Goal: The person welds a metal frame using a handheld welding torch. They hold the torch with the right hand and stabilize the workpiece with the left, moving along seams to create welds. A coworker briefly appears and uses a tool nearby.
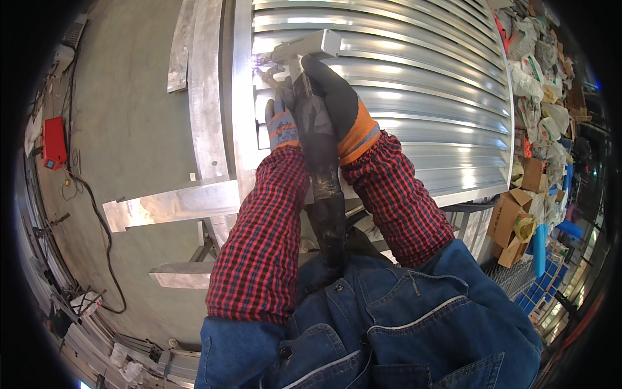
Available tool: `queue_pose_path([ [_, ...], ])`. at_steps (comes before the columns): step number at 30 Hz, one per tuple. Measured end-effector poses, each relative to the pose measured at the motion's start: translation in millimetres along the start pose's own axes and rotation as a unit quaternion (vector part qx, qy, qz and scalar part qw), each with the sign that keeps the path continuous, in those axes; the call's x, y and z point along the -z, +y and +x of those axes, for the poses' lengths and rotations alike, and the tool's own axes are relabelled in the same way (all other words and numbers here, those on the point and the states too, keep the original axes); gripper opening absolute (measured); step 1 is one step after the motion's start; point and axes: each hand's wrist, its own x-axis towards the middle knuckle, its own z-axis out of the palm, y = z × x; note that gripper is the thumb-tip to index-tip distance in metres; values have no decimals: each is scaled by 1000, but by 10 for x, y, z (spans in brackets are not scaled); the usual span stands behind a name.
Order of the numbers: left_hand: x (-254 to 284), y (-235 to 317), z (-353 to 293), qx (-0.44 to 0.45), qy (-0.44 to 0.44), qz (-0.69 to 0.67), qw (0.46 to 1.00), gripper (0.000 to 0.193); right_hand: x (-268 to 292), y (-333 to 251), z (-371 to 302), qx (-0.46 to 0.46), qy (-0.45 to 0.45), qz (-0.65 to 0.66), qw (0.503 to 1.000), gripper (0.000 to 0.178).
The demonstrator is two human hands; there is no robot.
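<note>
A grey welding gun (pixel 314 45) with a box-shaped head reaches over the edge of a slatted silver metal panel (pixel 414 97). Bright violet-white light glares at its tip, beside the panel's flat side frame. My right hand (pixel 334 97), in a dark glove with an orange cuff, is wrapped round the gun's grip. Close to the nozzle, my left hand (pixel 283 120) in a similar glove is closed against the gun's near left side; its fingers are partly hidden. A thick dark sleeved cable (pixel 322 155) runs from the grip back between my forearms.
Flat metal bars (pixel 172 204) stick out left of the panel over the floor. A red box-shaped machine (pixel 54 144) with a dark cable stands at far left. Plastic bags (pixel 528 78) and cardboard boxes (pixel 510 217) are heaped along the right.
</note>
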Motion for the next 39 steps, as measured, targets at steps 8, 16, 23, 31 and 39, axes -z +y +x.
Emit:
queue_pose_path([
  [8,-19,-34,41,7,-5,-11,1000,59,38,4,-51,-6,9,-15,1000,41],
  [16,-382,-160,101,31,11,-404,914,56,23,6,-120,-9,-5,8,1000,40],
  [23,57,19,-14,68,0,-102,992,57,8,13,-168,5,-22,-1,1000,38],
  [31,71,12,7,79,-3,-115,990,53,-1,25,-229,-16,-31,37,999,37],
  [39,2,12,-17,73,18,-105,992,46,15,-8,-311,-9,-35,-26,999,36],
])
